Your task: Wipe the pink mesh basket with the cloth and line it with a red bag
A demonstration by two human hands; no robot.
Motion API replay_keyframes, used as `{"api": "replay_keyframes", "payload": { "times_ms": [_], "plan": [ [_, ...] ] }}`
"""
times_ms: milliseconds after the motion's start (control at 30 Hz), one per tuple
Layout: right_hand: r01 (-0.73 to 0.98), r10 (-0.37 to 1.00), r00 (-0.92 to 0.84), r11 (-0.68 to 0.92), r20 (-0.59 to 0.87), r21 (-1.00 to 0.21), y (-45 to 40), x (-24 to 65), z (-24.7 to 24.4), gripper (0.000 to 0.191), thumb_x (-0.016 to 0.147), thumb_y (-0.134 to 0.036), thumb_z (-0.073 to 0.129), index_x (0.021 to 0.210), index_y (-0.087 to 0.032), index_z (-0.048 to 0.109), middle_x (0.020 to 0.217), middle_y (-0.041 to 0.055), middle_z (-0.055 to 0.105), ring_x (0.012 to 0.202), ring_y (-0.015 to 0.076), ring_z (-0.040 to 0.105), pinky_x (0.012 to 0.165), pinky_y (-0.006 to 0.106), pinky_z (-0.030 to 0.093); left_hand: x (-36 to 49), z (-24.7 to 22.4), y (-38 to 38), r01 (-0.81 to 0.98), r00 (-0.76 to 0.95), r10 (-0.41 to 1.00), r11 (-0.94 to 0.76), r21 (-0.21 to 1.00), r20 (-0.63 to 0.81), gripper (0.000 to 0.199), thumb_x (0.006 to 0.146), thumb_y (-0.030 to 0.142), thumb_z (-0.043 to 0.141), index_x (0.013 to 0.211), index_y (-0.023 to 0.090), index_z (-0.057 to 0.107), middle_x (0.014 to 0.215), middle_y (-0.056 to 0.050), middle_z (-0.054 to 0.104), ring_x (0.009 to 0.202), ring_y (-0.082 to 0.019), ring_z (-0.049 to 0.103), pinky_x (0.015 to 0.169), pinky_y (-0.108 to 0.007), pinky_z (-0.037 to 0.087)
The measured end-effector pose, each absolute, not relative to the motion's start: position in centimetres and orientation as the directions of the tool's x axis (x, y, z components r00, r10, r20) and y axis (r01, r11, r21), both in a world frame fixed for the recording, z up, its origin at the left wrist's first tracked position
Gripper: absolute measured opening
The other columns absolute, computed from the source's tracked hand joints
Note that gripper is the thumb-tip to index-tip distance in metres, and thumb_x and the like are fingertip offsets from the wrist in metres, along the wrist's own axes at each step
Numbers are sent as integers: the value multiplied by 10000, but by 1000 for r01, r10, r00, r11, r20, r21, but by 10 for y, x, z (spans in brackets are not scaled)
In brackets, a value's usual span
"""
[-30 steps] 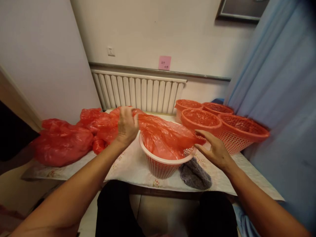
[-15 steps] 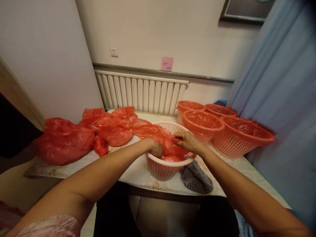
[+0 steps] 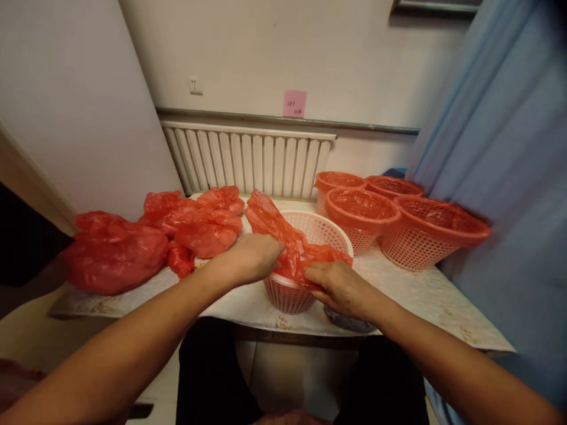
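The left hand (image 3: 252, 257) grips a red bag (image 3: 287, 242) at the near rim of a white basket (image 3: 310, 236); the right hand (image 3: 341, 286) pinches the same bag at 4 o'clock of the rim. The bag drapes over the near rim, part inside. The basket sits on the worktop (image 3: 425, 295), with loose bags (image 3: 177, 227) at 9 o'clock and lined baskets (image 3: 398, 221) at 2 o'clock.

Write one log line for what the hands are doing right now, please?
left hand: grips red bag | right hand: grips red bag at basket near rim | lined baskets: right
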State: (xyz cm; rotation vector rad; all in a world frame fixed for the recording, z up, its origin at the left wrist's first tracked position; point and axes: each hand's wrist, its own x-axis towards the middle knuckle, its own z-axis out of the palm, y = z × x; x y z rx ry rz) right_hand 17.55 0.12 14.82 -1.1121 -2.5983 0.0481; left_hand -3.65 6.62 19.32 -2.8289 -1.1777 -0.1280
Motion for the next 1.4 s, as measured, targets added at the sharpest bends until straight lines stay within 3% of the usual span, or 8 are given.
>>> {"api": "replay_keyframes", "payload": {
  "times_ms": [267,467,667,833,933,1033,1233,1400],
  "plan": [
    [703,689,-674,709,267,-55,-12,168,143,68,904,-235,545,870,-179,563,848,26,611,729,140,510,642,267,327,-45,182,40,369,907,284,-891,-265,311,233,943,171,450,1136,207,575,1077,-59,656,1070,-220,559,1051,-482,288],
    [734,709,-663,679,241,25,-26,190,130,148,941,-240,461,918,-184,596,834,48,631,760,157,545,693,276,358,-73,141,49,328,939,254,-860,-391,231,184,962,203,456,830,172,581,816,-36,638,777,-189,545,732,-347,361],
    [790,743,-613,574,266,217,-18,232,92,184,895,-112,478,880,-173,651,815,64,668,805,186,572,745,320,348,-105,92,72,445,889,342,-803,-396,305,243,960,143,406,807,162,594,809,-55,639,781,-197,554,768,-365,379],
    [913,823,-401,396,403,101,-3,248,63,251,861,-102,467,1011,-161,660,996,117,690,938,235,590,796,348,396,-111,65,100,630,655,603,-769,112,455,192,871,112,456,864,166,640,899,-87,673,885,-220,602,832,-379,444],
    [894,873,-249,374,420,-246,8,256,58,334,781,-90,432,993,-180,673,996,78,709,927,214,629,798,323,463,-111,58,119,503,415,810,-584,637,415,206,796,154,486,916,171,653,948,-67,700,918,-218,639,853,-368,486],
    [808,876,72,230,477,-543,14,265,74,276,742,-130,409,829,-192,664,777,21,706,712,178,654,696,292,495,-112,67,132,427,82,922,-376,822,379,185,785,177,452,859,170,621,832,-41,682,804,-200,651,789,-351,515],
    [859,752,87,276,653,-432,33,234,137,239,846,-309,532,1000,-174,656,895,71,699,764,187,643,728,307,492,-81,122,127,789,97,620,-525,320,778,296,848,198,498,1132,157,570,1187,-131,588,1154,-274,510,1001,-430,399],
    [905,936,-132,248,327,-347,88,192,148,468,820,-382,660,1230,-165,593,1029,114,691,899,213,636,825,324,467,-35,146,146,822,494,732,-569,21,470,335,825,221,600,1150,142,598,1211,-172,608,1200,-331,482,1025,-489,314]
  ]
}}
